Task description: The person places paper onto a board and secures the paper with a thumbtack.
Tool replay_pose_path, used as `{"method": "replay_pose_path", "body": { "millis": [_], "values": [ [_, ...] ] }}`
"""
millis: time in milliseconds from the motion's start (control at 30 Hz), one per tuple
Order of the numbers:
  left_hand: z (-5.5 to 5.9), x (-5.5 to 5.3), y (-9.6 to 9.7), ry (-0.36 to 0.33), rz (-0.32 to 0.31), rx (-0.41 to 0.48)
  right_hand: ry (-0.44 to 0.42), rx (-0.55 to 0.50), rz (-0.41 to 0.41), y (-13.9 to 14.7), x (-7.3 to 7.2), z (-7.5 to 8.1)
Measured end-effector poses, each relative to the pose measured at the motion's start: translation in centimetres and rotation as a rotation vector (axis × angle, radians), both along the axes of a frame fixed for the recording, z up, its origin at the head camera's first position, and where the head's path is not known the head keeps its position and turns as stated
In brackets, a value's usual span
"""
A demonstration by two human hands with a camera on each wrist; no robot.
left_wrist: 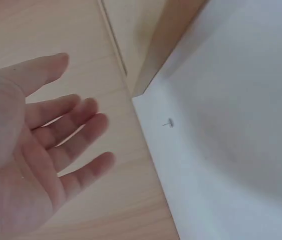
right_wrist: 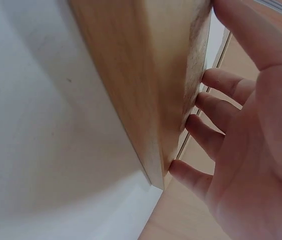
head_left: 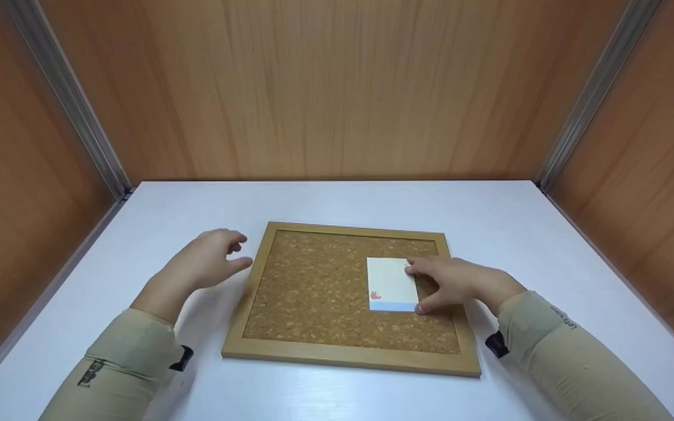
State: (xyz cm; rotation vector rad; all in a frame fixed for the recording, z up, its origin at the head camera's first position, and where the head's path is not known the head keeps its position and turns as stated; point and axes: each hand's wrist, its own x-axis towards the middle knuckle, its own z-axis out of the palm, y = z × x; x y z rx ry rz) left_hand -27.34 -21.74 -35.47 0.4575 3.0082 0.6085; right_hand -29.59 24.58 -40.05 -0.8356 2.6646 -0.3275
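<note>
A wood-framed cork board point(head_left: 325, 286) lies flat on the white table. On its right half is a pale note sheet point(head_left: 388, 280) with a blue bottom strip and a small red figure. My right hand point(head_left: 451, 280) rests over the sheet's right side, thumb at the lower right corner and fingertips by the upper right. In the right wrist view its fingers point(right_wrist: 228, 85) are spread and fairly straight, tips at the board's surface. Left of the board my left hand point(head_left: 205, 260) hovers above the table, holding nothing; its fingers point(left_wrist: 88, 135) are loosely bent in the left wrist view.
Wood-grain panels point(head_left: 337, 88) enclose the table point(head_left: 337, 199) at the back and both sides, with metal posts point(head_left: 79, 105) in the corners. A tiny dark pin-like mark point(left_wrist: 170, 122) shows on the white surface near the board's corner in the left wrist view; its kind is unclear.
</note>
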Motion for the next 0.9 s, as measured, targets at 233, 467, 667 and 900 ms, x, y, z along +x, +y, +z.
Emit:
{"method": "replay_pose_path", "body": {
  "millis": [233,467,667,900],
  "values": [
    [1.2,-0.4,-1.2,0.179,0.043,0.006,-0.016,-0.006,-0.022,0.0,0.1,0.0],
    [0.1,-2.1,-2.8,0.042,0.085,0.038,-0.039,-0.009,-0.044,-0.3,0.3,0.2],
    [-0.9,-3.4,-3.5,-0.060,0.109,0.035,-0.038,-0.014,-0.014,-0.1,0.2,0.3],
    [-2.1,-4.2,-3.5,-0.148,0.158,-0.006,-0.056,-0.028,-0.026,0.0,0.2,-0.1]
  ]
}}
